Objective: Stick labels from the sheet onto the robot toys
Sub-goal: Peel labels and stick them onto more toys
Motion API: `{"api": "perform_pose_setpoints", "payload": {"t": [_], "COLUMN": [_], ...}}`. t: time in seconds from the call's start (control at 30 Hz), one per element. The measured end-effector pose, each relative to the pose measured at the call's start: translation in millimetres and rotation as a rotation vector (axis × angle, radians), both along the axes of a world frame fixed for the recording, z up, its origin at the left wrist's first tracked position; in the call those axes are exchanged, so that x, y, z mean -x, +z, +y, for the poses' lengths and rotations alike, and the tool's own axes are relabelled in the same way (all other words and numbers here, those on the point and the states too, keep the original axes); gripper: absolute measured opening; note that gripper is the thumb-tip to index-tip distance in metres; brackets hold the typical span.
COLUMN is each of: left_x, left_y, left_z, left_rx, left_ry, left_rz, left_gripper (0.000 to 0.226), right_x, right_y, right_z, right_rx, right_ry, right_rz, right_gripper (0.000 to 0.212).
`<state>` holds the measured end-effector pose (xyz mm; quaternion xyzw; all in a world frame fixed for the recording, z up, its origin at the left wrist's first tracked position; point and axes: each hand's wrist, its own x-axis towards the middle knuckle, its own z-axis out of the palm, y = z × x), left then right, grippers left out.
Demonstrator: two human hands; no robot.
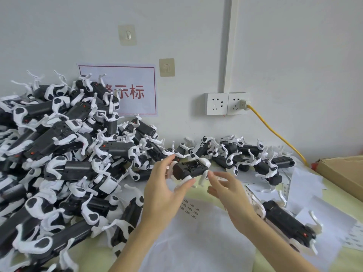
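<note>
Above the tabletop (196,260), at its centre, one robot toy (189,169) is held belly-up by the left hand (163,195), thumb and fingers pinched on its white legs. The right hand (229,193) is set just beside the toy, fingers loosely spread; whether a label is carried on a fingertip cannot be told. The label sheet (189,210) is laid on white paper directly below the hands. Unlabelled stock appears to be heaped in the pile (59,154) at left. It is judged that the toy should be kept steady and level, the label aligned on the flat black body clear of the recessed hatch, then pressed down flat from one edge.
</note>
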<state>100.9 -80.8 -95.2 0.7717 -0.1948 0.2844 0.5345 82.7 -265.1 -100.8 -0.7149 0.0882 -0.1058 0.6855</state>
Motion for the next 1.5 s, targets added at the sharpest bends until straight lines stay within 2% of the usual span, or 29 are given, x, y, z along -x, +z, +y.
{"api": "perform_pose_setpoints", "payload": {"t": [0.03, 0.1, 0.17, 0.23, 0.3, 0.37, 0.43, 0.5, 0.57, 0.63, 0.7, 0.77, 0.87, 0.97, 1.1, 1.23, 1.33, 1.4, 1.5], "left_x": [1, 5, 6, 5, 7, 8, 9, 9, 9, 8, 7, 4, 1, 1, 1, 2, 2, 4, 10], "left_y": [-2, -3, -5, -10, -14, -13, -8, -2, 3, 9, 12, 9, 9, 9, 9, 9, 13, 15, 5], "left_z": [-2, -6, -8, -10, -11, -11, -10, -8, -5, -3, 0, 0, 3, 5, 5, 5, 5, 3, -6], "left_rx": [-0.112, -0.272, -0.336, -0.399, -0.348, -0.271, -0.234, -0.175, -0.045, 0.095, 0.194, 0.304, 0.396, 0.455, 0.490, 0.505, 0.457, 0.373, -0.047], "left_ry": [0.053, 0.112, 0.079, 0.005, -0.149, -0.277, -0.277, -0.225, -0.170, -0.152, -0.233, -0.346, -0.299, -0.240, -0.187, -0.220, -0.237, -0.154, 0.140], "left_rz": [-0.125, -0.280, -0.339, -0.381, -0.267, -0.160, -0.175, -0.211, -0.132, 0.090, 0.330, 0.471, 0.535, 0.611, 0.667, 0.603, 0.473, 0.325, -0.102], "left_gripper": [0.068, 0.074, 0.075, 0.076, 0.086, 0.087, 0.074, 0.057, 0.049, 0.055, 0.061, 0.057, 0.052, 0.067, 0.050, 0.062, 0.060, 0.061, 0.062], "right_x": [1, 3, 8, 11, 14, 14, 12, 7, 5, 5, 7, 8, 8, 7, 9, 8, 8, 11, 12], "right_y": [0, 2, 8, 7, 5, 4, 4, 7, 12, 17, 19, 18, 17, 17, 12, 12, 16, 19, 13], "right_z": [3, 6, 10, 14, 18, 19, 15, 8, -2, -11, -16, -17, -13, -7, 0, 0, -13, -19, -8], "right_rx": [0.026, -0.030, -0.130, -0.124, -0.119, -0.192, -0.299, -0.300, -0.258, -0.194, -0.108, -0.068, -0.104, -0.195, -0.150, -0.156, -0.168, 0.000, 0.459], "right_ry": [-0.015, 0.111, 0.332, 0.457, 0.451, 0.436, 0.401, 0.349, 0.367, 0.460, 0.554, 0.600, 0.571, 0.497, 0.445, 0.469, 0.566, 0.597, 0.444], "right_rz": [0.022, 0.035, 0.039, 0.036, 0.048, 0.055, 0.046, 0.044, 0.062, 0.064, 0.038, 0.034, 0.020, 0.025, 0.044, 0.008, -0.064, -0.143, -0.299], "right_gripper": [0.062, 0.071, 0.076, 0.084, 0.080, 0.063, 0.048, 0.041, 0.044, 0.048, 0.048, 0.050, 0.055, 0.057, 0.054, 0.047, 0.047, 0.052, 0.065]}}
